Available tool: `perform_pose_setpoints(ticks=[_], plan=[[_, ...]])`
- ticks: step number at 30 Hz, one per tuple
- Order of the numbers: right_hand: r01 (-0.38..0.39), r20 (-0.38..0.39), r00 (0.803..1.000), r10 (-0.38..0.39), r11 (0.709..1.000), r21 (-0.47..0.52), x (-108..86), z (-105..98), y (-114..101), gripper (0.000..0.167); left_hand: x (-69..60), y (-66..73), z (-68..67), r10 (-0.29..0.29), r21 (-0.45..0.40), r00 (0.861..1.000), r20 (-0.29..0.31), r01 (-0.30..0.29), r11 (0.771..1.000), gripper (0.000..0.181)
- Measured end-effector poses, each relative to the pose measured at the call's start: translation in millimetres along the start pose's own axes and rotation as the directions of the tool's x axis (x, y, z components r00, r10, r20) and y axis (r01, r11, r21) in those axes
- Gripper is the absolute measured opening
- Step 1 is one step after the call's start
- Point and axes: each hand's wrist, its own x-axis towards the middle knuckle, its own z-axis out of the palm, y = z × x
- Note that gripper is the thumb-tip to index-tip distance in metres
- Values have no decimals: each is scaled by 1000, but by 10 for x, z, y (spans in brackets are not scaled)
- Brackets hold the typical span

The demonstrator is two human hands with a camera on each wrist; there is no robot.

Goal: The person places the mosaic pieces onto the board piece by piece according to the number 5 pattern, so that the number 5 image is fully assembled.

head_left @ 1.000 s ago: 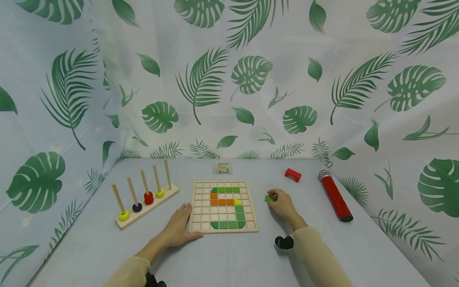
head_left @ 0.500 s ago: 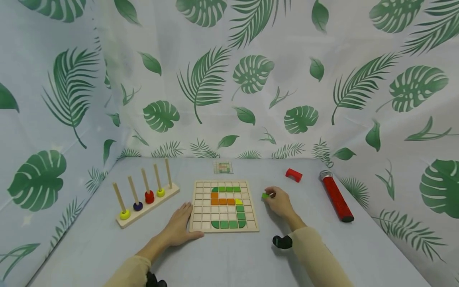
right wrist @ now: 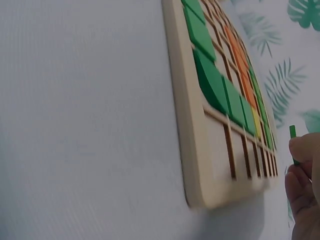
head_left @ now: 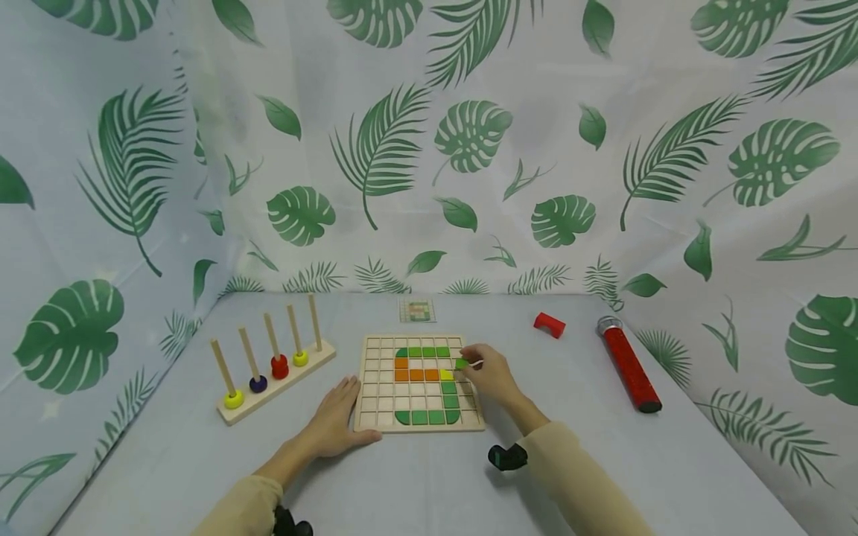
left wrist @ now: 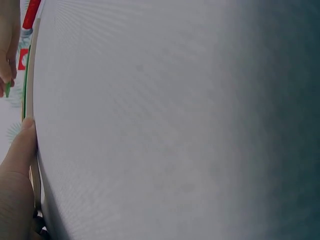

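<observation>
A wooden grid board lies flat in the middle of the table, with green, orange and yellow tiles set in its cells. My left hand rests against the board's left edge, fingers spread and thumb at its near-left corner. Over the board's right side, my right hand pinches a small green tile between thumb and fingers. In the right wrist view that tile stands on edge, above the board surface. From the left wrist view, my left thumb touches the board's edge.
At the left stands a wooden peg rack with yellow, blue and red rings. A small pattern card lies behind the board. To the right are a red arch block and a red tube with a silvery end.
My right hand has moved left with the green tile, from the table beside the board to over its right edge. My left hand stays in place.
</observation>
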Motion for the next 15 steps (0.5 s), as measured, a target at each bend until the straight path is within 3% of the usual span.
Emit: perform_pose_setpoints(ticks=[7,15], plan=[[151,42,988,-152,988,29,-45,225,-159,26,-1,13,-10,4,2,1000,2,-4,1000,105],[267,172,946,-276,961,73,-186,474,-366,26,-15,14,-15,5,6,1000,3,-5,1000,104]])
